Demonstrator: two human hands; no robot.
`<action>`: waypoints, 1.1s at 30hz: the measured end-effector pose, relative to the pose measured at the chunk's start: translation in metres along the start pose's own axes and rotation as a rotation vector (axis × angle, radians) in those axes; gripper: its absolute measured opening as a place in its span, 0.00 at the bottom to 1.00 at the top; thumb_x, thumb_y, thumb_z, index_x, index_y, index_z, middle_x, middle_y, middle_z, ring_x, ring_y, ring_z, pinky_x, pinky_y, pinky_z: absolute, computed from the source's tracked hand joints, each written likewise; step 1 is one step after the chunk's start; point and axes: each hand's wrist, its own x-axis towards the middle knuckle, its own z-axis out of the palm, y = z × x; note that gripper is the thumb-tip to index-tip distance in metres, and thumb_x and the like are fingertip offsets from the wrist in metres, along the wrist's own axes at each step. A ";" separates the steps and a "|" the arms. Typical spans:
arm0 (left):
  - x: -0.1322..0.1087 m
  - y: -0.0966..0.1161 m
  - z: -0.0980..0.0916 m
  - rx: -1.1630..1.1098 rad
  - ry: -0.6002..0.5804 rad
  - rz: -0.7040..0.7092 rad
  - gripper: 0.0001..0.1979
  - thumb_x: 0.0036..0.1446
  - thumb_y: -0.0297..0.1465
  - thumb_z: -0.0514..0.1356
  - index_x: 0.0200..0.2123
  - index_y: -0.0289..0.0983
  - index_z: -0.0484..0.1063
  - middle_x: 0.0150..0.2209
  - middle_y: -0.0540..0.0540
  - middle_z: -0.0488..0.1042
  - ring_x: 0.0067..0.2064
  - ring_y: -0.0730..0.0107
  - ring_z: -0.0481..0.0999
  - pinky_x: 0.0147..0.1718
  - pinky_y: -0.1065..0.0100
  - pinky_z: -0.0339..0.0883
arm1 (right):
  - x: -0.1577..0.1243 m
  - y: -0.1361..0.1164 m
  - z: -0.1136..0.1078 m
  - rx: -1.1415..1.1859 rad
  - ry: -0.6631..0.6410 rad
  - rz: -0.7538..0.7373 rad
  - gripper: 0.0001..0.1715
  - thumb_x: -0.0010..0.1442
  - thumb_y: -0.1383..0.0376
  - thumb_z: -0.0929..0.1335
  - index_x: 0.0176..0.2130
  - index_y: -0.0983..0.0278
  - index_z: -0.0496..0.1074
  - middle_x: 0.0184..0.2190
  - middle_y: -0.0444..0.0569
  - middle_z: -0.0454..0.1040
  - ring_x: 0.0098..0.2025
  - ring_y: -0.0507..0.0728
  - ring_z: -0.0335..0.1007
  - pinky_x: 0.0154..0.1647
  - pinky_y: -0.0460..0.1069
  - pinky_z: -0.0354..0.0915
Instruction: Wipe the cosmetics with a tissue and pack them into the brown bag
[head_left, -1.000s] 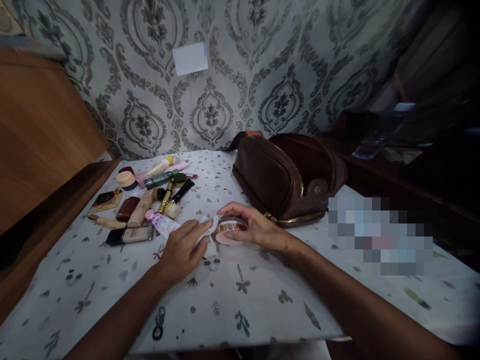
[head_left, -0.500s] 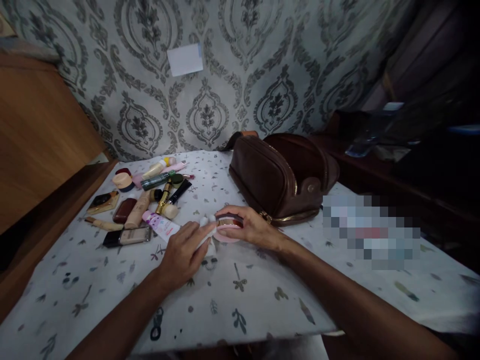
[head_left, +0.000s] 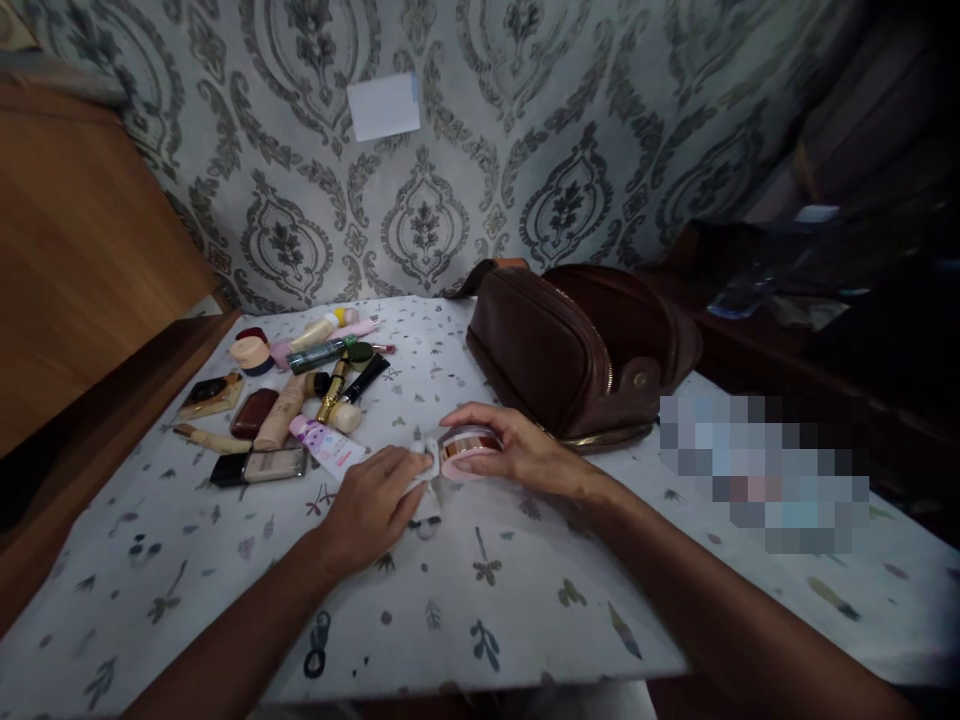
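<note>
My right hand [head_left: 532, 455] grips a round cosmetic jar [head_left: 466, 442], pink with a shiny copper band, its fingers over the top and thumb along the near side. Pinched in my left hand [head_left: 369, 508] is a crumpled white tissue [head_left: 430, 468], close against the jar's left side. Just beyond my left hand lies a white and purple tube [head_left: 330, 446], partly covered by the fingers. A brown leather bag [head_left: 532, 345] stands behind my right hand with its zipped top gaping.
Several cosmetics lie at the left, among them a foundation bottle [head_left: 274, 464], a green tube [head_left: 321, 355] and a gold compact [head_left: 211, 396]. A patterned white cloth [head_left: 420, 630] covers the table. A blurred-out item [head_left: 765, 470] lies right of the bag.
The jar is tilted more toward the camera, showing more of its copper band. My left hand and the tissue have shifted slightly. The whole view has moved a little.
</note>
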 end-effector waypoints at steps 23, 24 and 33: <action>0.000 -0.001 -0.002 -0.064 0.079 -0.066 0.08 0.65 0.28 0.53 0.45 0.36 0.69 0.38 0.43 0.76 0.41 0.63 0.76 0.40 0.63 0.70 | 0.001 0.004 -0.003 0.031 0.004 -0.054 0.28 0.47 0.61 0.78 0.46 0.64 0.72 0.39 0.45 0.75 0.40 0.53 0.71 0.43 0.48 0.65; -0.001 -0.002 -0.001 -0.061 0.068 -0.064 0.08 0.65 0.28 0.53 0.45 0.36 0.69 0.38 0.43 0.76 0.41 0.63 0.76 0.40 0.63 0.70 | 0.000 0.002 -0.005 0.002 -0.007 -0.049 0.27 0.47 0.60 0.78 0.46 0.64 0.72 0.39 0.46 0.76 0.41 0.54 0.72 0.45 0.49 0.66; -0.001 -0.003 -0.001 -0.037 -0.066 -0.094 0.08 0.65 0.29 0.51 0.42 0.38 0.70 0.37 0.44 0.76 0.40 0.62 0.75 0.39 0.63 0.70 | -0.001 -0.004 -0.006 -0.068 -0.045 -0.048 0.23 0.49 0.59 0.77 0.43 0.65 0.73 0.39 0.47 0.76 0.41 0.55 0.72 0.46 0.50 0.65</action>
